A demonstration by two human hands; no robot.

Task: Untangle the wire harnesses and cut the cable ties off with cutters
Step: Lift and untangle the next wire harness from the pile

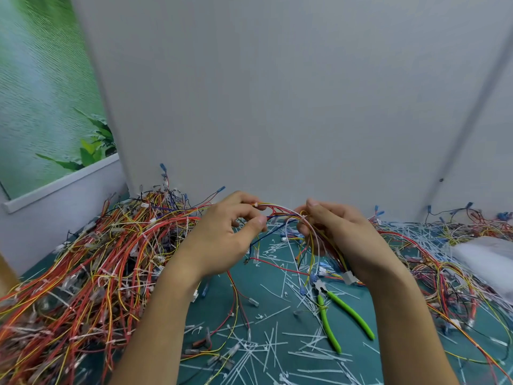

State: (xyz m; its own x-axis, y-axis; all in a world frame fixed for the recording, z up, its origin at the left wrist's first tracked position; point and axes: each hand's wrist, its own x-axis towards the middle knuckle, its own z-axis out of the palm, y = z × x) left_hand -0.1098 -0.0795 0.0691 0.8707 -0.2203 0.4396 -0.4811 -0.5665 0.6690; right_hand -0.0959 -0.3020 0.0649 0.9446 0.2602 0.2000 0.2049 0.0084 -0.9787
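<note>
Above the green mat, my left hand (230,232) and my right hand (336,232) hold one wire harness (280,213) of red, yellow, white and blue wires between them. My left thumb and fingers pinch its wires near a white cable tie (256,204). The right hand's fingers curl round the bundle, whose loose ends and a white connector (349,277) hang below the wrist. The green-handled cutters (337,314) lie on the mat in front of my right forearm, untouched.
A big tangled heap of harnesses (83,273) fills the left side. More wires (458,262) and a white bag (488,259) lie on the right. Cut white cable ties (263,348) litter the green mat (266,282). A grey wall (277,107) stands right behind.
</note>
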